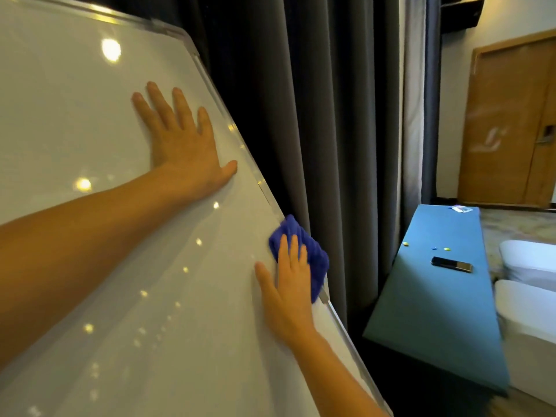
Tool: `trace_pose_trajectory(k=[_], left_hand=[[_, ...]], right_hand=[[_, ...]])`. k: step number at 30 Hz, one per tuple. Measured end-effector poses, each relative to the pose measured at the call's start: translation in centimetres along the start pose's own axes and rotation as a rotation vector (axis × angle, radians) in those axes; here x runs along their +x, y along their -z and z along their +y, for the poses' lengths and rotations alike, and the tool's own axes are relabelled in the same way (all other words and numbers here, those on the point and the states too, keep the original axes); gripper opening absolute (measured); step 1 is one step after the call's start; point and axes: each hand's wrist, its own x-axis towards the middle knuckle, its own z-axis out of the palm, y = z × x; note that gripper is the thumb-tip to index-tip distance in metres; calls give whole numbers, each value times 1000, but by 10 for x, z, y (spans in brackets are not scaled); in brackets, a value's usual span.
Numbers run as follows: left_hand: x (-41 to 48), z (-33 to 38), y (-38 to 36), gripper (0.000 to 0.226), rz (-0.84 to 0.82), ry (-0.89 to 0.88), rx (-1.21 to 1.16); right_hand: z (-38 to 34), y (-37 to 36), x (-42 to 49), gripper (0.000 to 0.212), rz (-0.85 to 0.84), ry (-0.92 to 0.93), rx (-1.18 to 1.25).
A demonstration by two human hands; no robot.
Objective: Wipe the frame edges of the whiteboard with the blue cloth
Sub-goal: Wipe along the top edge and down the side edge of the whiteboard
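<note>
a person's right hand [288, 284] presses the blue cloth [304, 254] flat against the right frame edge [240, 145] of the whiteboard [90, 115], fingers spread over the cloth rather than closed round it. the left hand [183, 145] lies open and empty, palm flat on the board face farther up, seemingly steadying the panel. the cloth sits about midway along the visible right edge, folded over the rim. how much of the frame has been wiped cannot be told from the metal; judged by the cloth's position, the stretch nearer the camera and the top edge [99, 13] may yet need a pass, and the other sides are out of view. dark curtains [316, 115] hang just beside the right edge, leaving little room for the hand to wrap round. to the right, well apart, a blue surface [436, 311] carries a dark eraser-like object [451, 264] and small magnets [433, 248].
</note>
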Motion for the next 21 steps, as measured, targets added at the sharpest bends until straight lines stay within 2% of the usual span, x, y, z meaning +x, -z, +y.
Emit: trace_pose_trajectory(k=[4,7,9,13,14,17,18,19,21], left_hand=[[-18,16,-1,117,-64,-69,0],[-49,36,-13,114,-102,-234,28],[-65,57,-13,117,-124,-270,37],[-90,89,-8,122,-151,-294,59],[-97,96,-9,123,-155,-318,57],[-119,117,-12,127,-170,-392,50],[-126,122,-14,129,-175,-410,46],[-132,126,-15,130,-180,-424,46],[-146,131,-21,132,-192,-463,49]], right_hand=[[46,2,-53,68,31,-168,13],[48,-3,-42,75,-24,-315,58],[48,-2,-31,70,-42,-378,64],[86,13,-54,59,-13,-240,11],[107,18,-70,59,2,-294,-48],[161,34,-110,60,30,-824,-113],[164,36,-108,60,6,-917,-79],[158,33,-98,60,-19,-908,-52],[139,17,-76,61,-67,-705,-71]])
